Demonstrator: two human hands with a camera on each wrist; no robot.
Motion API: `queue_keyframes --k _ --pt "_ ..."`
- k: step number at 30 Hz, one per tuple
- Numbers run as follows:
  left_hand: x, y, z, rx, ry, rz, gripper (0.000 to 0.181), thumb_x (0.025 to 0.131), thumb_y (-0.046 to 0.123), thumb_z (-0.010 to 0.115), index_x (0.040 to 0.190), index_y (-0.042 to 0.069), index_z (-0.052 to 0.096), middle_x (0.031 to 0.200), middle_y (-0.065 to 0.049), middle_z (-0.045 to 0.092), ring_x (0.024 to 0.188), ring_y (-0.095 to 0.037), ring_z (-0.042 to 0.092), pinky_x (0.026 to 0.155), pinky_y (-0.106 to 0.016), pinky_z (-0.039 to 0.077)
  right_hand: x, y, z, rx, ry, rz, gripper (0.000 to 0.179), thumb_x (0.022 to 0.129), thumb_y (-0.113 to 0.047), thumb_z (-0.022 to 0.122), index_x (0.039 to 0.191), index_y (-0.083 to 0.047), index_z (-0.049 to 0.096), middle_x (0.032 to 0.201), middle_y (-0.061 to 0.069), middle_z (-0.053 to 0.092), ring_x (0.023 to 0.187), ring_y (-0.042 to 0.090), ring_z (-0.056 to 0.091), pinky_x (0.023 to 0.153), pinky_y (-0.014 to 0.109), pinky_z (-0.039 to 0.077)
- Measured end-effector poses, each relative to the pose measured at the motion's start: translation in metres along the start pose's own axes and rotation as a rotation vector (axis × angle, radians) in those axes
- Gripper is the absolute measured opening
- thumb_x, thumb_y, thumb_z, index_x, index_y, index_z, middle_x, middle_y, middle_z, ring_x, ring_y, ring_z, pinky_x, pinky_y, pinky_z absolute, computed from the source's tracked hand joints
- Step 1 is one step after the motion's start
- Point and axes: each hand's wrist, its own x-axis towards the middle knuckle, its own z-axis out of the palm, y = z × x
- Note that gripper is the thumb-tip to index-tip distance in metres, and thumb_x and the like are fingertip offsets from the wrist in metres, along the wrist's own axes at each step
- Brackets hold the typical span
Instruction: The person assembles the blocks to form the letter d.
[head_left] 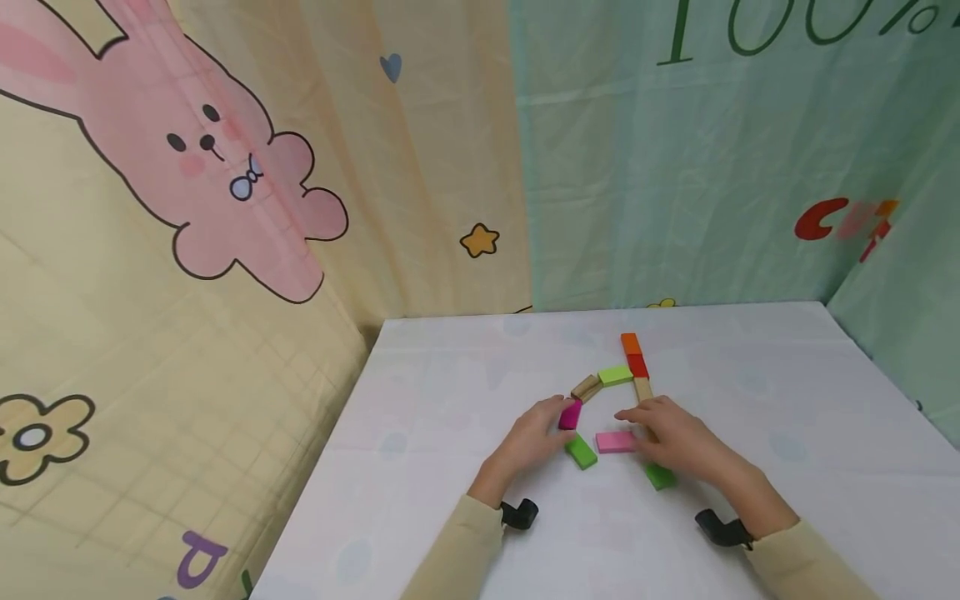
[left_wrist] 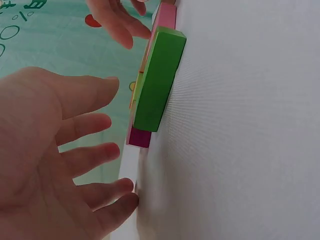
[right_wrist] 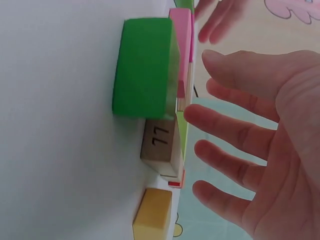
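Note:
Coloured wooden blocks lie in an outline shaped like a letter on the white table. My left hand (head_left: 534, 435) hovers with loose, spread fingers beside the magenta block (head_left: 570, 415) and a green block (head_left: 581, 452). On the other side, my right hand (head_left: 678, 437) has its fingers apart near the pink block (head_left: 615, 442) and a second green block (head_left: 660, 477), and partly hides the blocks beneath it. Neither palm holds anything in the wrist views. Plain wood (head_left: 587, 387) and a lime block (head_left: 616, 375) form the curved top. A marked wooden block (right_wrist: 160, 142) lies beyond the green one.
Red (head_left: 637, 365) and orange (head_left: 631, 343) blocks extend toward the table's far edge. A yellow block (right_wrist: 152, 212) shows in the right wrist view. Printed curtains (head_left: 450, 150) hang behind the white table (head_left: 420, 517).

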Motion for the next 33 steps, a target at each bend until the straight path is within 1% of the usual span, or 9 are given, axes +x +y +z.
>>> queue_keyframes --k 3,5,7,11,14,18,21,27,33 --pt "-0.001 -0.002 0.002 0.011 -0.002 0.030 0.055 0.099 0.029 0.067 0.150 0.016 0.050 0.155 -0.003 0.043 0.143 -0.018 0.039 0.113 -0.036 0.035 0.002 -0.003 0.003 -0.027 0.010 -0.018 0.043 0.084 -0.023 0.083 0.125 -0.016 0.072 0.114 0.002 0.066 0.109 0.027 0.054 0.082 0.044 0.056" --pt "-0.002 -0.003 0.003 0.029 -0.004 0.035 0.056 0.099 0.031 0.067 0.150 0.016 0.050 0.156 0.000 0.041 0.142 -0.016 0.038 0.113 -0.035 0.035 0.004 -0.004 0.006 -0.051 0.015 -0.041 0.041 0.082 -0.023 0.085 0.121 -0.016 0.073 0.110 0.001 0.066 0.109 0.027 0.055 0.081 0.044 0.056" --pt "-0.002 -0.004 0.006 0.060 -0.003 0.041 0.058 0.098 0.035 0.067 0.150 0.017 0.050 0.157 0.002 0.040 0.140 -0.015 0.041 0.111 -0.034 0.037 0.006 -0.005 0.010 -0.069 0.017 -0.063 0.039 0.081 -0.024 0.086 0.118 -0.016 0.075 0.107 0.000 0.066 0.108 0.026 0.055 0.081 0.043 0.056" --pt "-0.003 -0.002 0.010 0.117 0.001 0.045 0.062 0.096 0.042 0.068 0.151 0.020 0.049 0.158 0.004 0.038 0.140 -0.019 0.041 0.109 -0.038 0.040 0.006 -0.007 0.017 -0.095 0.024 -0.086 0.037 0.080 -0.024 0.087 0.115 -0.017 0.075 0.103 -0.003 0.065 0.104 0.024 0.054 0.080 0.040 0.055" --pt "-0.003 0.000 0.012 0.138 0.001 0.038 0.066 0.095 0.044 0.069 0.153 0.022 0.046 0.159 0.004 0.036 0.144 -0.027 0.035 0.111 -0.044 0.037 0.006 -0.009 0.019 -0.102 0.028 -0.071 0.038 0.080 -0.025 0.087 0.115 -0.018 0.076 0.100 -0.005 0.064 0.099 0.020 0.053 0.078 0.035 0.053" --pt "-0.004 0.000 0.013 0.161 -0.006 0.010 0.069 0.095 0.047 0.068 0.155 0.027 0.041 0.161 0.007 0.033 0.147 -0.032 0.030 0.113 -0.049 0.034 0.007 -0.012 0.021 -0.099 0.032 -0.045 0.037 0.079 -0.025 0.088 0.113 -0.018 0.076 0.097 -0.007 0.062 0.092 0.017 0.053 0.074 0.033 0.051" --pt "-0.005 -0.001 0.015 0.173 -0.011 -0.007 0.070 0.094 0.050 0.067 0.156 0.028 0.040 0.162 0.009 0.031 0.148 -0.032 0.028 0.114 -0.049 0.032 0.006 -0.013 0.022 -0.095 0.021 -0.034 0.037 0.078 -0.025 0.088 0.112 -0.017 0.076 0.094 -0.007 0.061 0.088 0.015 0.054 0.073 0.034 0.051" --pt "-0.005 0.000 0.016 0.196 -0.029 -0.017 0.070 0.094 0.052 0.066 0.155 0.025 0.042 0.162 0.007 0.030 0.148 -0.031 0.027 0.113 -0.050 0.033 0.007 -0.011 0.023 -0.100 0.003 -0.026 0.034 0.078 -0.029 0.089 0.109 -0.021 0.076 0.090 -0.011 0.058 0.080 0.009 0.053 0.072 0.030 0.050" --pt "-0.005 -0.002 0.017 0.212 -0.023 -0.015 0.069 0.094 0.054 0.064 0.153 0.025 0.045 0.162 0.008 0.029 0.148 -0.030 0.028 0.112 -0.050 0.035 0.004 -0.009 0.021 -0.086 -0.008 -0.043 0.031 0.078 -0.028 0.088 0.106 -0.023 0.076 0.083 -0.013 0.053 0.071 0.007 0.047 0.063 0.025 0.045"
